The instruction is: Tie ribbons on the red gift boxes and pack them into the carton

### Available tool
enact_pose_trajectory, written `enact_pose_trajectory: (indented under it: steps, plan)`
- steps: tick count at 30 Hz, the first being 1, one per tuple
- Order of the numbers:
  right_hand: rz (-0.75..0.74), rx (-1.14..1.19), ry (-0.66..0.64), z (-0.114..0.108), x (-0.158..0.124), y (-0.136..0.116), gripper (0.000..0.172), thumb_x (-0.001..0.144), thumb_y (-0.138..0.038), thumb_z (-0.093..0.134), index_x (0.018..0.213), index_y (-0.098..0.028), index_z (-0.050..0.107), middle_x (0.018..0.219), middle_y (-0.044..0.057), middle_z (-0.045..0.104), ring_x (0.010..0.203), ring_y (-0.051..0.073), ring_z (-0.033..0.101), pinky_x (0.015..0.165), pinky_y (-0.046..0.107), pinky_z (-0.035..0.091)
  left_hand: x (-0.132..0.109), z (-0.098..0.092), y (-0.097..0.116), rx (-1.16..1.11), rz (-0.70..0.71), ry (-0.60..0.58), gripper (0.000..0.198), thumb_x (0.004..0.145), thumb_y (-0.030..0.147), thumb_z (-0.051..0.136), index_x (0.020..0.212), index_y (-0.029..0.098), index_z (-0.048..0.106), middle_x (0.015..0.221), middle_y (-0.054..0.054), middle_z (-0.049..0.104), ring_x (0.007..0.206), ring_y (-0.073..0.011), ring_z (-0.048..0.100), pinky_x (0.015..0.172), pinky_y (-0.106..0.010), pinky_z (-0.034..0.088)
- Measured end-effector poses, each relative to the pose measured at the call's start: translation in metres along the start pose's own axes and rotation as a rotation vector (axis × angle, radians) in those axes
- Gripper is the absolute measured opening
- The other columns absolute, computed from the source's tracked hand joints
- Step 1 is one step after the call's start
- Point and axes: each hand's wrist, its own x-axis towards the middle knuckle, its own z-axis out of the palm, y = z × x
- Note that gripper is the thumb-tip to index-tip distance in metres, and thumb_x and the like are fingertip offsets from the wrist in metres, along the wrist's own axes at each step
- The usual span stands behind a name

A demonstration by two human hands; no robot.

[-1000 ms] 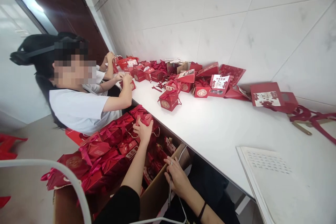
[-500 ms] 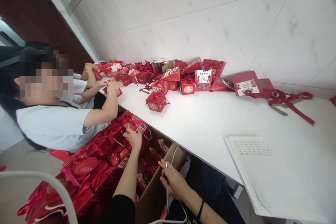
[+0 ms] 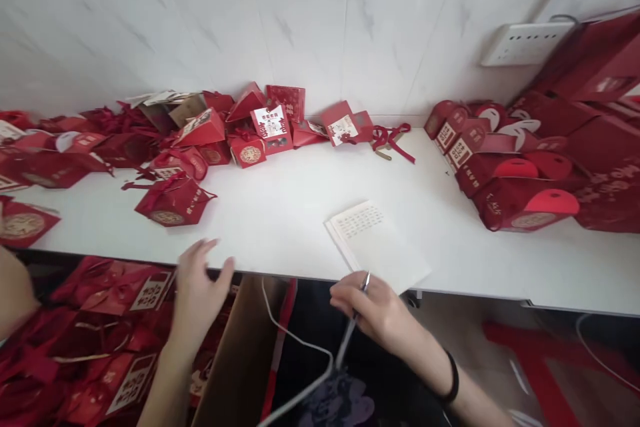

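My left hand [image 3: 203, 287] is in the air at the table's front edge, thumb and fingers apart, with nothing in it. Beyond its fingertips a red gift box [image 3: 177, 203] with a ribbon stands on the white table [image 3: 280, 220]. In my right hand [image 3: 373, 310] is a slim grey pen [image 3: 349, 340], one end showing above the fingers and the other slanting down toward my lap. An open notebook [image 3: 390, 250] with rows of handwriting on its page lies just past my right hand.
Red gift boxes [image 3: 260, 123] and ribbons [image 3: 393, 140] line the wall. More red boxes [image 3: 510, 173] stand at the right, below a power strip [image 3: 527, 43]. A cardboard carton [image 3: 245, 347] and ribboned boxes [image 3: 95, 327] sit below the table at left. A white cable [image 3: 295, 337] crosses my lap.
The view has swung right, bringing the right-hand boxes and power strip into sight. My left hand has left the ribboned boxes and risen to the table edge. My right hand has moved up beside the notebook.
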Motion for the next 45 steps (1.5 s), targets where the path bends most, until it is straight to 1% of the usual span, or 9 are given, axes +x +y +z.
enact_pose_trajectory:
  steps: [3, 5, 7, 11, 14, 22, 28, 37, 45]
  plan:
    - [0.17, 0.149, 0.181, -0.031, 0.007, 0.037, 0.022, 0.098, -0.039, 0.042, 0.097, -0.021, 0.055, 0.081, 0.005, 0.065, 0.069, 0.016, 0.061, 0.061, 0.026, 0.051, 0.01, 0.056, 0.058, -0.241, 0.286, -0.3, 0.022, 0.078, 0.03, 0.056, 0.097, 0.02, 0.063, 0.107, -0.007, 0.062, 0.106, -0.0236, 0.056, 0.097, -0.037, 0.043]
    - [0.368, 0.374, 0.318, -0.047, 0.014, 0.069, 0.035, 0.093, -0.054, 0.042, 0.1, -0.021, 0.052, 0.076, 0.003, 0.064, 0.066, 0.017, 0.061, 0.061, 0.029, 0.051, 0.019, 0.1, 0.093, -0.201, 0.445, -0.519, 0.02, 0.083, 0.025, 0.05, 0.097, 0.022, 0.063, 0.102, -0.004, 0.065, 0.099, -0.0194, 0.059, 0.091, -0.034, 0.046]
    - [0.491, 0.521, 0.415, -0.057, 0.022, 0.102, 0.04, 0.087, -0.061, 0.046, 0.089, -0.021, 0.051, 0.07, 0.002, 0.061, 0.057, 0.015, 0.057, 0.056, 0.029, 0.049, 0.032, 0.146, 0.122, -0.105, 0.543, -0.632, 0.018, 0.084, 0.021, 0.048, 0.093, 0.019, 0.064, 0.097, -0.004, 0.067, 0.093, -0.0174, 0.061, 0.085, -0.031, 0.048]
    - [0.602, 0.518, 0.416, -0.058, 0.036, 0.157, 0.045, 0.084, -0.061, 0.046, 0.067, -0.02, 0.047, 0.048, -0.001, 0.05, 0.041, 0.011, 0.045, 0.041, 0.023, 0.037, 0.06, 0.222, 0.158, -0.013, 0.591, -0.661, 0.02, 0.085, 0.021, 0.045, 0.083, 0.016, 0.064, 0.089, -0.007, 0.066, 0.086, -0.0196, 0.06, 0.081, -0.033, 0.046]
    - [0.685, 0.501, 0.408, -0.053, 0.035, 0.181, 0.04, 0.085, -0.055, 0.044, 0.065, -0.021, 0.043, 0.041, -0.003, 0.048, 0.033, 0.009, 0.039, 0.033, 0.02, 0.03, 0.074, 0.253, 0.164, -0.036, 0.588, -0.671, 0.021, 0.085, 0.029, 0.048, 0.076, 0.016, 0.061, 0.081, -0.006, 0.065, 0.079, -0.0191, 0.059, 0.075, -0.032, 0.046]
    - [0.833, 0.532, 0.327, -0.051, 0.026, 0.179, 0.033, 0.075, -0.046, 0.063, 0.071, -0.021, 0.041, 0.056, -0.001, 0.061, 0.037, 0.011, 0.048, 0.031, 0.019, 0.032, 0.075, 0.256, 0.152, 0.024, 0.707, -0.752, 0.028, 0.073, 0.04, 0.065, 0.085, 0.017, 0.055, 0.093, -0.006, 0.058, 0.092, -0.0221, 0.051, 0.085, -0.036, 0.039]
    - [0.854, 0.303, 0.257, -0.046, 0.027, 0.172, 0.037, 0.076, -0.041, 0.061, 0.057, -0.019, 0.04, 0.047, -0.004, 0.05, 0.04, 0.008, 0.039, 0.038, 0.019, 0.028, 0.075, 0.252, 0.152, 0.075, 0.816, -0.725, 0.019, 0.079, 0.036, 0.062, 0.077, 0.017, 0.057, 0.088, -0.004, 0.057, 0.093, -0.0213, 0.05, 0.083, -0.034, 0.038]
    - [0.746, 0.144, 0.22, -0.042, 0.032, 0.17, 0.03, 0.074, -0.029, 0.053, 0.053, -0.02, 0.033, 0.047, -0.006, 0.035, 0.047, 0.008, 0.031, 0.043, 0.021, 0.026, 0.072, 0.237, 0.161, 0.098, 0.616, -0.941, 0.02, 0.078, 0.038, 0.056, 0.083, 0.019, 0.058, 0.086, -0.003, 0.06, 0.09, -0.0215, 0.054, 0.081, -0.034, 0.039]
    - [0.771, 0.081, 0.152, -0.043, 0.031, 0.171, 0.028, 0.073, -0.028, 0.052, 0.053, -0.02, 0.034, 0.048, -0.006, 0.033, 0.047, 0.008, 0.029, 0.043, 0.021, 0.024, 0.07, 0.24, 0.163, 0.107, 0.561, -0.938, 0.019, 0.073, 0.036, 0.055, 0.082, 0.019, 0.059, 0.087, -0.002, 0.061, 0.092, -0.0219, 0.053, 0.085, -0.035, 0.037]
